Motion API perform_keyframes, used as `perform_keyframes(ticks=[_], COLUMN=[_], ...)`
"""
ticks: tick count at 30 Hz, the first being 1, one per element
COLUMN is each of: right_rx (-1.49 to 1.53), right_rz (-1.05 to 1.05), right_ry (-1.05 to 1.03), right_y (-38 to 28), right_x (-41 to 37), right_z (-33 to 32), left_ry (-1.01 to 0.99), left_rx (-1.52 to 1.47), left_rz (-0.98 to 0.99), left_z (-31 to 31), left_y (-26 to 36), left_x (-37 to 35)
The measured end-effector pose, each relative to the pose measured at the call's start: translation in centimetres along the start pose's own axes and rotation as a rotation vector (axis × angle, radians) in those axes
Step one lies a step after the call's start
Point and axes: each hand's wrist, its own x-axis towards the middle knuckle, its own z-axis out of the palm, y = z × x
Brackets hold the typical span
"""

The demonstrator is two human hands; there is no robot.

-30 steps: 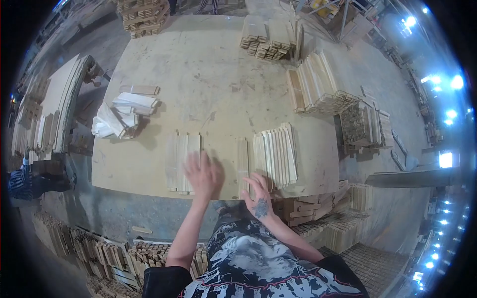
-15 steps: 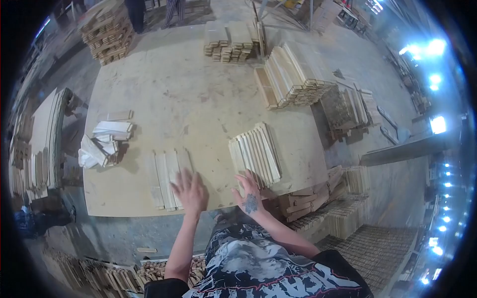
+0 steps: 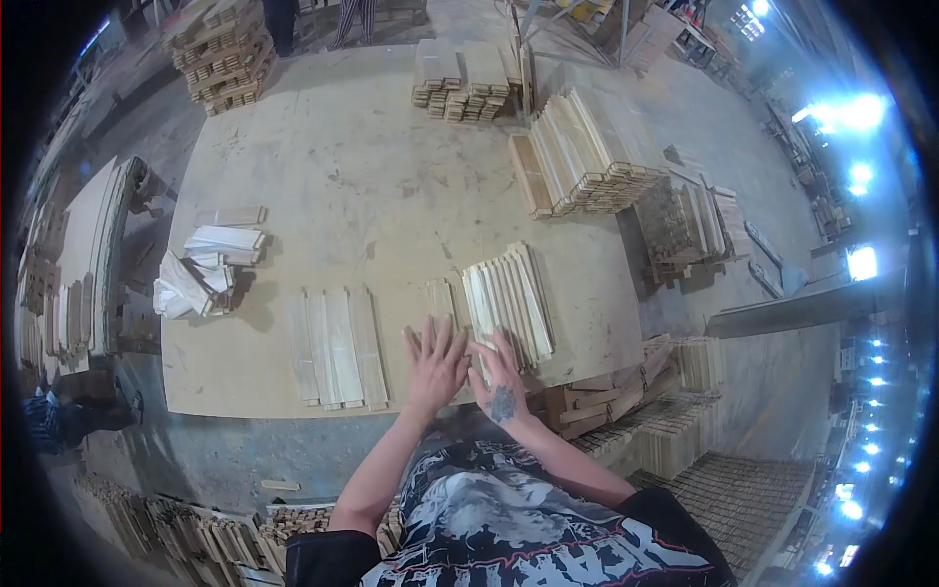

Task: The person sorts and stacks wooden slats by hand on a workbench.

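My left hand (image 3: 435, 364) lies flat with fingers spread on a single wooden slat (image 3: 439, 298) near the plywood table's (image 3: 342, 186) front edge. Right beside it, my right hand (image 3: 499, 374), tattooed on the back, rests open at the near end of a fanned stack of slats (image 3: 507, 298). To the left, a row of several slats (image 3: 335, 345) lies flat side by side, apart from both hands.
A pile of white pieces (image 3: 207, 267) sits at the table's left edge. Slat stacks stand at the far edge (image 3: 462, 80) and far right (image 3: 585, 155). More wood bundles (image 3: 604, 391) lie on the floor around the table.
My left hand has moved right, off the flat row of slats, onto a single slat beside the fanned stack. My right hand stays by the stack's near end.
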Motion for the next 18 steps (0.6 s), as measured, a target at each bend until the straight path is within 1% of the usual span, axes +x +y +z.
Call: perform_keyframes(ticks=[2,5,8,9,10,13,15,16,18], right_rx=[-0.009,0.001,-0.041,-0.057,-0.073,-0.050,-0.001,0.023,0.063], right_rz=[0.015,0.047,0.062,0.059,0.054,-0.096,-0.094,-0.095,-0.038], right_ry=[-0.026,-0.014,-0.003,0.006,0.012,-0.083,-0.095,-0.103,-0.022], right_y=[0.7,1.1,0.9,0.7,0.4,-1.3,-2.5,-2.7,-1.3], right_x=[0.0,0.0,-0.1,-0.1,-0.1,-0.4,-0.7,-0.8,-0.9], right_z=[0.4,1.3,1.7,1.7,1.7,1.7,0.7,0.4,0.1], left_ry=[-0.047,0.015,0.100,0.070,0.074,0.101,0.135,0.119,0.089], left_rx=[0.057,0.091,0.223,0.203,0.177,0.086,0.009,-0.009,-0.044], left_rz=[-0.059,-0.176,-0.220,-0.238,-0.227,-0.207,-0.208,-0.175,-0.116], left_z=[-0.6,-1.7,-3.5,-3.6,-3.5,-2.8,-2.1,-2.0,-1.9], left_y=[-0.9,-3.5,-5.0,-5.1,-5.0,-3.8,-2.6,-1.7,0.3], left_x=[-0.8,-3.4,-5.2,-5.7,-5.7,-5.2,-3.2,-2.1,-0.1])
